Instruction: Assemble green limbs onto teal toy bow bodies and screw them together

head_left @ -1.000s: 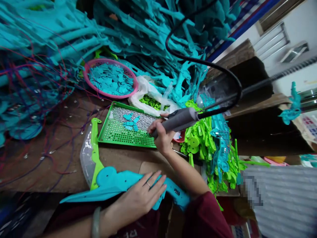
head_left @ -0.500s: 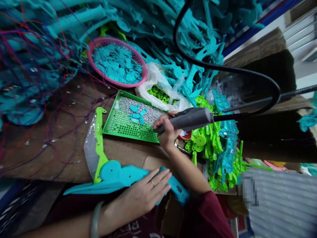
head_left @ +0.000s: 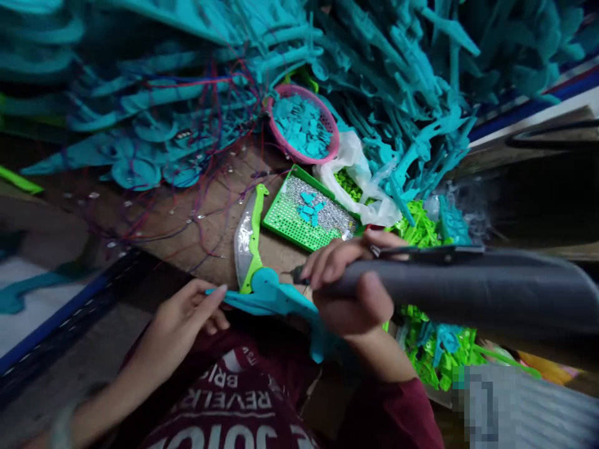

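Observation:
My right hand point(head_left: 350, 284) is wrapped round a grey powered screwdriver point(head_left: 435, 287), its tip pointing left above the teal plastic part. My left hand point(head_left: 191, 312) pinches the pointed left end of that teal part point(head_left: 276, 298), which lies along the table's front edge. A bright green arm point(head_left: 255, 243) joins the teal part near its round disc, with a clear curved plastic piece point(head_left: 244, 243) beside it. Behind my right hand sits a green perforated tray point(head_left: 294, 226) holding small silver screws and several teal pieces.
Behind the tray are a pink basket point(head_left: 333, 146) of teal pieces and a white bag point(head_left: 386, 209) of green bits. Teal parts point(head_left: 421, 93) are heaped at the back. Red and blue wires point(head_left: 201, 212) spread at left; green parts point(head_left: 435, 365) pile at right.
My left hand has moved from the right part of the teal piece to its left tip. My right hand and the screwdriver have come down and nearer, over the teal piece. The view has shifted.

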The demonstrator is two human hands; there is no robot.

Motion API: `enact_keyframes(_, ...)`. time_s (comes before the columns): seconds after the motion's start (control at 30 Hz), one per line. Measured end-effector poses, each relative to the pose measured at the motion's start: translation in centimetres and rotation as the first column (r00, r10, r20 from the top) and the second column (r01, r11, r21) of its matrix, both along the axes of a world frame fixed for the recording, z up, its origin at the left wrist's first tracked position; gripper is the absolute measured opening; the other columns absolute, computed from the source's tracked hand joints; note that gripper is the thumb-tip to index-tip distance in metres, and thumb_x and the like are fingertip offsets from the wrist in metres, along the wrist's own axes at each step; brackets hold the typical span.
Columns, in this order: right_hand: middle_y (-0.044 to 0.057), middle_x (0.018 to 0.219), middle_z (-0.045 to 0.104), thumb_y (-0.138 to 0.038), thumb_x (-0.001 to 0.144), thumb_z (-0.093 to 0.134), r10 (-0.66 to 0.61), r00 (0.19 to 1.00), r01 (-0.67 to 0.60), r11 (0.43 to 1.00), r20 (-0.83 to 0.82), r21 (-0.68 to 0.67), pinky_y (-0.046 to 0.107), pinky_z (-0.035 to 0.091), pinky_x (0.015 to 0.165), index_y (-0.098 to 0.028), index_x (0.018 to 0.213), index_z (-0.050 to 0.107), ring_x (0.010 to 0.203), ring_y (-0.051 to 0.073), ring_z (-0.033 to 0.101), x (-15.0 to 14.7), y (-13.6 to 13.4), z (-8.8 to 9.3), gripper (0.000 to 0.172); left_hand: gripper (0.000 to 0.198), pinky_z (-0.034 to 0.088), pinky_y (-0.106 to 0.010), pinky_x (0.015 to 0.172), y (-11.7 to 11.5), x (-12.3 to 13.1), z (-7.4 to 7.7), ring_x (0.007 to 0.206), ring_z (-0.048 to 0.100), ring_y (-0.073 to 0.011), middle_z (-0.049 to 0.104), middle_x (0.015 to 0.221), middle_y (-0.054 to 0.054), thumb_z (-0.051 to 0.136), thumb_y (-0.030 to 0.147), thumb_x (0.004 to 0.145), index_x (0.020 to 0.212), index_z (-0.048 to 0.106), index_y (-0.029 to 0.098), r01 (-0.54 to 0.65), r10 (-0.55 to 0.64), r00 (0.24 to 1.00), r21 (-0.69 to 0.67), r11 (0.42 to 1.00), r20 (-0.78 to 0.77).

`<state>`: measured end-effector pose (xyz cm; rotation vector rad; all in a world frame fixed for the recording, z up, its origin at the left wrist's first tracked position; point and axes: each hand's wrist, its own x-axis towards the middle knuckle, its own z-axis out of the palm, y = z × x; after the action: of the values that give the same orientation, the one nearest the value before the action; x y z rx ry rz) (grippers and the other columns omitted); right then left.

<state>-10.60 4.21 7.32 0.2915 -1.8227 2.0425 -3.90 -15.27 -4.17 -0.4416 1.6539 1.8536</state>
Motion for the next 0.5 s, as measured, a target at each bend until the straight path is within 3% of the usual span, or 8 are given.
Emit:
enact_keyframes(0.1,-0.008,0.065,0.053,-0.035,0.090,0.060,0.176,0.981,-0.180,0.983,0.080,0.045,0.030,0.056,0.050,-0.033,0.121,0.045,0.048,0.012,0.054,2.3,-3.1,0.3,0.034,0.052,0.055,-0.028,0.057,1.0,-0.7,0.2,0.061,0.068,-0.0194,0.070,0.065,-0.002,0.066,0.070,0.078,0.085,0.060,0.019,-0.021,0.020,1.000,0.052,0.998,0.020)
enact_keyframes(0.23,-0.008,0.062,0.050,-0.038,0.090,0.059,0.144,0.986,-0.150,0.986,0.081,0.076,0.027,0.052,0.047,-0.031,0.119,0.044,0.046,0.013,0.052,3.8,-5.5,-1.0,0.034,0.047,0.053,-0.028,0.059,1.0,-0.5,0.4,0.063,0.069,-0.0186,0.069,0.070,0.000,0.065,0.066,0.079,0.080,0.061,0.020,-0.027,0.028,0.999,0.025,0.999,-0.021)
enact_keyframes(0.37,-0.008,0.061,0.050,-0.039,0.088,0.061,0.155,0.986,-0.163,0.978,0.068,0.132,0.028,0.052,0.049,-0.030,0.116,0.043,0.047,0.014,0.053,4.3,-6.2,-2.5,0.034,0.043,0.054,-0.028,0.060,1.0,-0.6,0.8,0.065,0.070,-0.0188,0.067,0.068,0.001,0.063,0.063,0.081,0.077,0.061,0.021,-0.046,0.049,0.998,0.060,0.997,-0.046)
enact_keyframes(0.5,-0.008,0.062,0.052,-0.046,0.083,0.068,0.244,0.950,-0.287,0.927,0.193,0.240,0.033,0.055,0.055,-0.032,0.115,0.041,0.049,0.016,0.057,4.4,-5.6,-2.5,0.044,0.042,0.054,-0.029,0.057,1.1,-0.8,0.4,0.063,0.069,-0.0189,0.066,0.066,0.001,0.059,0.063,0.085,0.077,0.059,0.021,-0.024,0.030,0.997,0.087,0.996,-0.074)
